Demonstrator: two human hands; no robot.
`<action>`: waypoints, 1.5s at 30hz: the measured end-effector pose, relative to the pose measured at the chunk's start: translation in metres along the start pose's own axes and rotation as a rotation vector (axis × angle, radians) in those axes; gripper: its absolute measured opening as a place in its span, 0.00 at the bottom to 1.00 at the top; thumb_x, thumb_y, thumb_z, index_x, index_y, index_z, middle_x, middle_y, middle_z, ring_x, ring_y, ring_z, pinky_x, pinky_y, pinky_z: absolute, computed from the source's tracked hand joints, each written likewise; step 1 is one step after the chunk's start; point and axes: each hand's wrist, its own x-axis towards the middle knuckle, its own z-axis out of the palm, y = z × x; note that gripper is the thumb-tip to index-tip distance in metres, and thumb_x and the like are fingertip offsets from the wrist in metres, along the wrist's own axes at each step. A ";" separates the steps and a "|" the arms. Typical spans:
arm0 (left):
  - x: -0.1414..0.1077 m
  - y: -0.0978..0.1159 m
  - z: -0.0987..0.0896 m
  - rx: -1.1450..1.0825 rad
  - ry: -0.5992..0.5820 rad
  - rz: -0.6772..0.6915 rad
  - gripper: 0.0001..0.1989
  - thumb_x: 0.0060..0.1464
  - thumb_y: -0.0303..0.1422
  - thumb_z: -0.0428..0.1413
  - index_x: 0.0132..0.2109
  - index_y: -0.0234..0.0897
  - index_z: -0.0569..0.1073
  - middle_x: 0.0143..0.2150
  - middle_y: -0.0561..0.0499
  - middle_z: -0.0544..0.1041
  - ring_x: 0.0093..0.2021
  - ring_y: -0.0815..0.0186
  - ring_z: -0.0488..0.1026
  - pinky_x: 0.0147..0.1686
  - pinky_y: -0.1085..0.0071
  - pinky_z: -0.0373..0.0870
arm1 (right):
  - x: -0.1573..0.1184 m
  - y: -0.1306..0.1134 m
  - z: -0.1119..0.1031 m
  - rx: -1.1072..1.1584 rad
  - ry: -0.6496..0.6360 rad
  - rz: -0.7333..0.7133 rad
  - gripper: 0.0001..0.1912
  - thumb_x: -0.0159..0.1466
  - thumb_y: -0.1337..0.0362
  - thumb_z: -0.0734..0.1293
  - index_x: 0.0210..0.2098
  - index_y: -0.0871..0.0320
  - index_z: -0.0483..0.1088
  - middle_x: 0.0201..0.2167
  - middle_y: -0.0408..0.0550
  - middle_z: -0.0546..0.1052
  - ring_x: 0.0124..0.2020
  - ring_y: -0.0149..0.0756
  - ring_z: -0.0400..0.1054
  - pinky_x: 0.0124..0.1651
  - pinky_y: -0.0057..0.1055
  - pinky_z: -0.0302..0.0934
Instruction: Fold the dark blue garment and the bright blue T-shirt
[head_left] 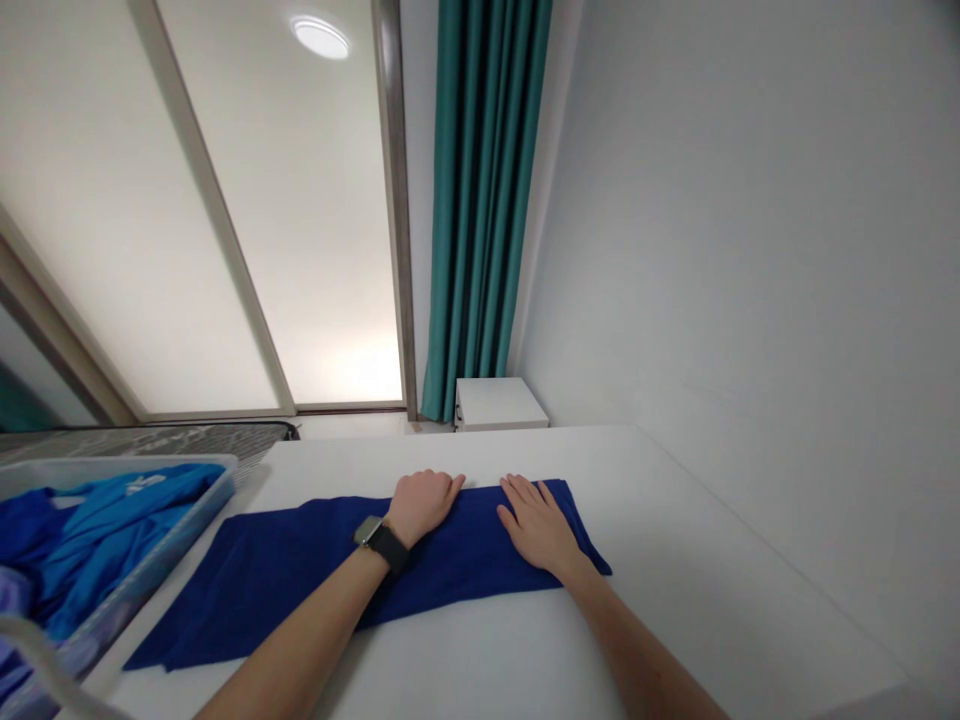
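Observation:
A pair of dark blue trousers [480, 560], folded lengthwise into a long strip, lies across the white table [480, 660]. Two layers show slightly offset at the left end. My left hand [424, 505], with a dark-banded watch [379, 537] on the wrist, is at the far edge of the cloth near its middle. Its fingers are curled down on that edge, mostly hidden, and the thumb points right. Flat on the right part of the trousers rests my right hand [538, 525], fingers stretched and a little apart.
At the left stands a pale plastic basket [176, 545] holding blue and purple clothes [124, 535]. A blurred whitish curved strip [45, 660] crosses the lower left corner. Behind the table are a small white cabinet [501, 402] and a green curtain [484, 210]. A wall [750, 300] borders the right side.

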 end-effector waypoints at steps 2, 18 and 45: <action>-0.001 -0.002 -0.001 -0.012 -0.004 0.034 0.28 0.67 0.44 0.38 0.38 0.34 0.79 0.41 0.38 0.80 0.43 0.52 0.78 0.40 0.61 0.69 | 0.000 0.000 0.000 -0.002 -0.007 0.001 0.28 0.71 0.56 0.49 0.65 0.61 0.58 0.66 0.51 0.60 0.68 0.40 0.49 0.69 0.44 0.38; -0.014 -0.016 -0.001 -0.037 0.042 0.066 0.23 0.68 0.42 0.38 0.41 0.38 0.75 0.39 0.43 0.80 0.41 0.55 0.78 0.39 0.63 0.69 | 0.000 0.002 0.003 -0.031 -0.012 -0.008 0.29 0.71 0.55 0.48 0.66 0.60 0.57 0.66 0.50 0.59 0.68 0.40 0.49 0.69 0.45 0.39; -0.073 -0.130 -0.003 -0.136 0.153 0.015 0.15 0.66 0.37 0.44 0.40 0.39 0.74 0.40 0.48 0.77 0.46 0.60 0.71 0.46 0.63 0.60 | 0.005 0.011 0.017 -0.045 -0.038 -0.002 0.29 0.70 0.53 0.49 0.66 0.55 0.57 0.66 0.50 0.60 0.68 0.40 0.50 0.68 0.46 0.40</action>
